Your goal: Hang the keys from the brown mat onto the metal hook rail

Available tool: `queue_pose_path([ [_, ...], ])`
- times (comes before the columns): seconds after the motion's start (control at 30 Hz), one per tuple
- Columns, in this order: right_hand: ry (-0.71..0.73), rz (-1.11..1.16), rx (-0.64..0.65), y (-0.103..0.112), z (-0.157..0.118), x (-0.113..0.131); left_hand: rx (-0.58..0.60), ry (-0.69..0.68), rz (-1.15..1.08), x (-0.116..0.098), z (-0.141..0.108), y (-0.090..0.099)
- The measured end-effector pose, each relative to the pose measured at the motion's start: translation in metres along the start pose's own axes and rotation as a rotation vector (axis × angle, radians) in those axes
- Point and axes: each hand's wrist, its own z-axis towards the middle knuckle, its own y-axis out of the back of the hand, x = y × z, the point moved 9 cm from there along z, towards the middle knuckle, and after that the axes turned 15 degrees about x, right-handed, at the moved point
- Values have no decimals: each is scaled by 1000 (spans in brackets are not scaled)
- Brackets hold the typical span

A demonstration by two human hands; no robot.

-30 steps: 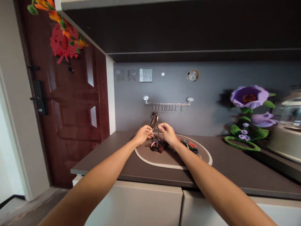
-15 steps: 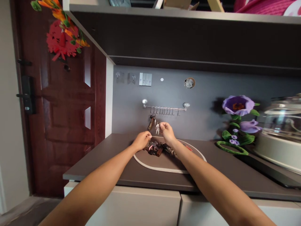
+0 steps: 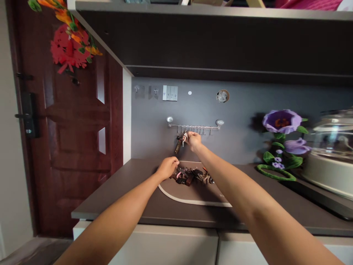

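Head view: seeing trinkets point(image 3: 189, 180) heaped on the mat point(image 3: 182, 192) and a fob point(image 3: 178, 146) hung below the rail point(image 3: 193, 127), just beside the keys point(image 3: 185, 138). Pointing the keys down and slightly left, long axis steep, and clamping them between thumb and fingertips of the right hand point(image 3: 194, 140). Holding the left hand point(image 3: 167, 167) near the trinkets' left side, fingers bent close together; cannot tell whether gripping anything

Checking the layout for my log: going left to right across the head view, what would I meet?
Door lock, red door decoration, left hand, held keys, right hand, round wall hole, open purple bloom, clear-domed container.
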Motion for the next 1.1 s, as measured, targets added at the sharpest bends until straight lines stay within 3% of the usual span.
queue_pose_path([
  [0.37, -85, 25, -110, 7, 5, -14, 12, 8, 2, -2, -1, 1],
  [1.1, -188, -55, 3, 15, -15, -37, 94, -17, -11, 3, 1, -3],
])
